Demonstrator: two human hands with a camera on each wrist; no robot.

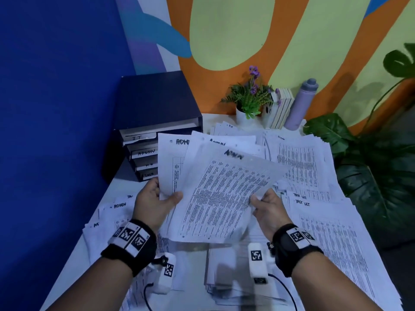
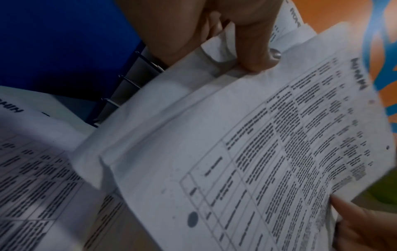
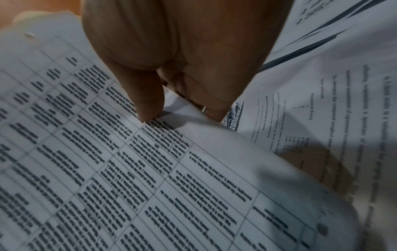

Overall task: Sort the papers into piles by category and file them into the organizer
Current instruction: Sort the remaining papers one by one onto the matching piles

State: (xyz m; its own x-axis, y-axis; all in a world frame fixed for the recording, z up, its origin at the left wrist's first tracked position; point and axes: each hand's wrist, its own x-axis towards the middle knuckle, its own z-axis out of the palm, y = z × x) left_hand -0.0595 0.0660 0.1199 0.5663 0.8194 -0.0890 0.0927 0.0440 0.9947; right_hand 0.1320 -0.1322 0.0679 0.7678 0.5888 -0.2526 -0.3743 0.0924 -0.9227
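While both hands hold a fanned sheaf [image 1: 215,187] of printed sheets above the table [image 1: 125,182], the left hand [image 1: 155,198] pinches its left edge, thumb on top, and the right hand [image 1: 268,207] pinches the right edge of the top sheet. The hands are apart, one at each side of the sheaf. Three sheets show the handwritten heading ADMIN above dense tables of text. The wrist views show each thumb [image 2: 255,51] pressed on the paper, with a punched hole near the sheet's lower edge.

Behind the left hand stands a dark blue organizer [image 1: 155,122] with four stacked trays, labelled IT, ADMIN, one I cannot read, and TASK; each holds white paper. Loose papers [image 1: 325,232] cover the table, some headed TASK LIST, ADMIN or HR. At the back stand a potted plant [image 1: 249,102], books [image 1: 280,108] and a lilac bottle [image 1: 303,104].
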